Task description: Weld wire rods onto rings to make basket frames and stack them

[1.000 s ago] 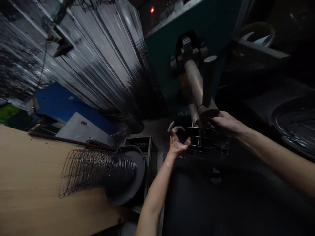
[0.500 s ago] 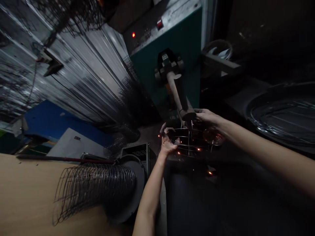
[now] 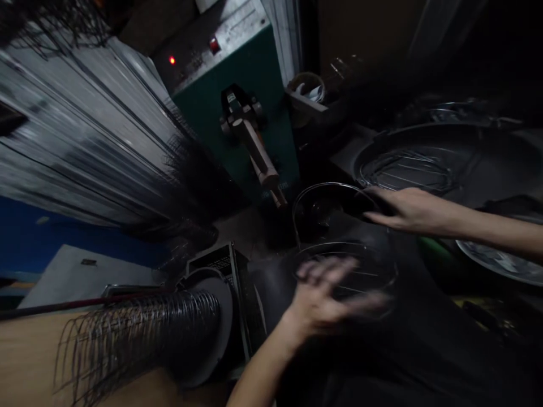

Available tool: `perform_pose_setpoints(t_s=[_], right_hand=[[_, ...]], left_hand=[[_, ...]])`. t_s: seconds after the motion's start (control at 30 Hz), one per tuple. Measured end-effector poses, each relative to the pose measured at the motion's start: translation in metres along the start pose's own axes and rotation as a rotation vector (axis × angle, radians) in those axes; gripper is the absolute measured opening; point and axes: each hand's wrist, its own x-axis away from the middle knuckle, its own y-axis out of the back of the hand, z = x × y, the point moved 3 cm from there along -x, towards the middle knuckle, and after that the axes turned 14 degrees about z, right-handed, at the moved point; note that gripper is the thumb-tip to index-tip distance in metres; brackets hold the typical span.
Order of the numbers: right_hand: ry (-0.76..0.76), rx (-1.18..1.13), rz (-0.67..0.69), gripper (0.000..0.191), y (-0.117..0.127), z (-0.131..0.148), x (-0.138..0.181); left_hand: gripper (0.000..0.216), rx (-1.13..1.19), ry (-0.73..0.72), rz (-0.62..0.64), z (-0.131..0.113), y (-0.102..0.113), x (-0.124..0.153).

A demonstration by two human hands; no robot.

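My right hand [image 3: 409, 206] reaches from the right side of the view, and my right forearm [image 3: 496, 223] lies nearly level behind it. The fingers are almost straight and close together, so I cannot tell if it grips. My left hand [image 3: 326, 299] is low in the middle, blurred, with fingers spread wide, above my left forearm [image 3: 265, 367]

Corrugated metal wall [image 3: 80, 135], green cabinet [image 3: 237, 102] (red lamp [image 3: 172, 60] lit), blue panel [image 3: 63, 243].

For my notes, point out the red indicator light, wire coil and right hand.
Red indicator light [image 3: 172, 60], head view, glowing lens.
Wire coil [image 3: 169, 322], head view, middle turns.
Right hand [image 3: 418, 212], head view, its back.
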Motion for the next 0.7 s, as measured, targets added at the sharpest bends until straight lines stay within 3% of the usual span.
perform_pose_setpoints(t_s=[0.07, 0.1, 0.17, 0.27, 0.33, 0.4, 0.5, 0.6, 0.7], right_hand=[[0.15, 0.15, 0.003, 0.031, 0.004, -0.003, 0.013], [0.221, 0.213, 0.005, 0.031, 0.002, -0.003, 0.013], [0.3, 0.211, -0.004, 0.033, -0.01, -0.005, -0.001], [0.282, 0.043, 0.062, 0.033, -0.045, -0.01, -0.046], [0.242, -0.084, 0.144, 0.031, -0.072, -0.012, -0.08], [0.252, -0.121, 0.164, 0.03, -0.092, -0.008, -0.104], [0.378, 0.065, 0.059, 0.03, -0.103, 0.009, -0.116], [0.438, 0.394, 0.077, 0.045, -0.107, 0.028, -0.108], [0.366, 0.598, 0.125, 0.062, -0.106, 0.036, -0.101]], left_hand=[[0.071, 0.209, 0.264, -0.224, 0.019, 0.024, 0.005], [0.074, 0.333, 0.395, -0.268, 0.028, 0.031, 0.008], [0.066, 0.61, 0.537, -0.224, 0.035, 0.031, 0.009], [0.052, 1.043, 0.54, -0.089, 0.015, 0.009, -0.001], [0.055, 1.232, 0.54, -0.076, 0.003, -0.014, -0.013], [0.061, 1.305, 0.556, -0.101, 0.002, -0.037, -0.026], [0.068, 1.318, 0.635, -0.224, 0.024, -0.06, -0.034], [0.068, 1.269, 0.729, -0.379, 0.05, -0.06, -0.028], [0.06, 1.211, 0.773, -0.365, 0.066, -0.048, -0.018]])
